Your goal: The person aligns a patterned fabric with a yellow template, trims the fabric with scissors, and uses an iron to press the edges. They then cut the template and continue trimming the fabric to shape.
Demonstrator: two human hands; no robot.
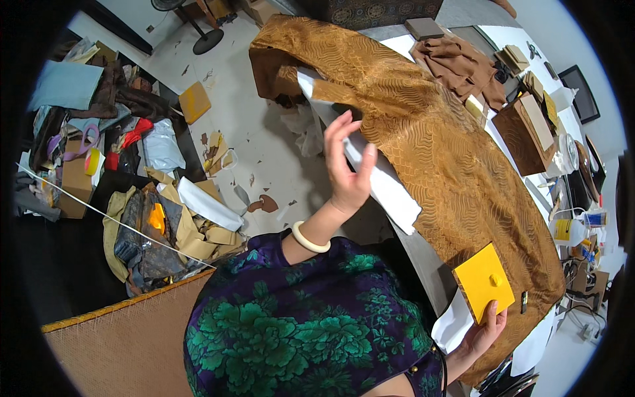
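Note:
My left hand point(348, 169), with a cream bangle on its wrist, is raised beside the table's near edge. Its fingers are apart and hold nothing. Toward the lower right, my right hand point(488, 329) grips a flat yellow square piece point(483, 281) by its lower edge, the thumb on top. A small rounded yellow lump point(495, 280) shows on the square's face; whether it is fixed there I cannot tell. Under both lies a wide brown-gold patterned cloth point(436, 165) spread over the table. White sheet material point(393, 198) sticks out from beneath the cloth near my left hand.
Crumpled brown fabric point(456, 69), a brown box point(526, 135) and a small dark object point(524, 302) are on the table. To the left, scraps and bags fill a dark bin area point(73, 245). A yellow block point(194, 103) and a fan point(208, 41) stand on the littered floor.

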